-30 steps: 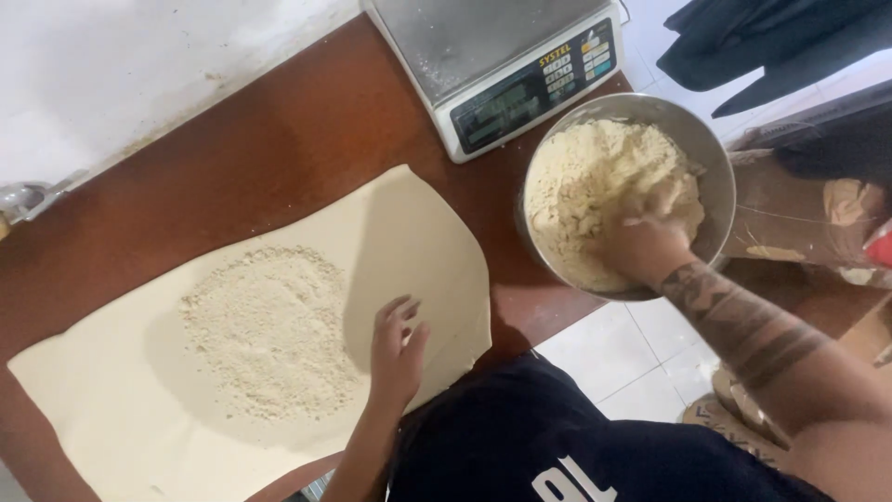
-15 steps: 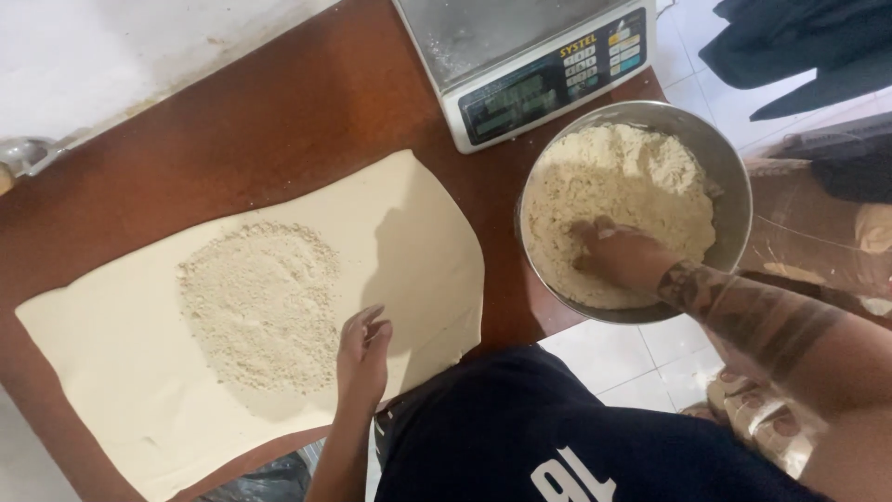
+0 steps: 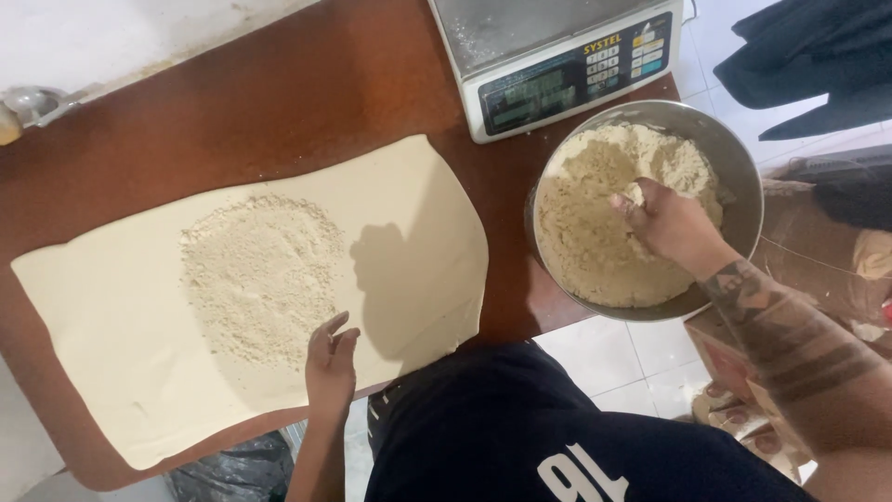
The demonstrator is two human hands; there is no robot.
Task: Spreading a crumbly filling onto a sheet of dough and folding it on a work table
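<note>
The left hand (image 3: pixel 332 364) comes up from the near edge of the desk (image 3: pixel 279 102), forearm running almost straight away from the body. It rests on the near part of the dough sheet (image 3: pixel 418 251), fingers loosely spread and pointing away from the person, open and gripping nothing, its fingertips just beside the near edge of the crumb patch (image 3: pixel 262 275).

The right hand (image 3: pixel 671 223) reaches in from the right, the tattooed forearm slanting down from the lower right. Its fingers are dug into the crumbly mix (image 3: pixel 595 242) inside the metal bowl (image 3: pixel 734 177); they curl into the mix, but whether they are closed on a handful cannot be told, as the tips are buried.

Counted: one dough sheet, one patch of crumbs on it, one round metal bowl, one digital scale (image 3: pixel 557 65), two hands.

The dough sheet is a pale, roughly rectangular slab lying flat on the reddish-brown desk. Its long axis runs from the lower left to the upper right of the view, with the right-hand end nearest the bowl and near the scale. The crumb patch sits left of the sheet's middle. The bowl is off the desk's right edge, just below the scale
</note>
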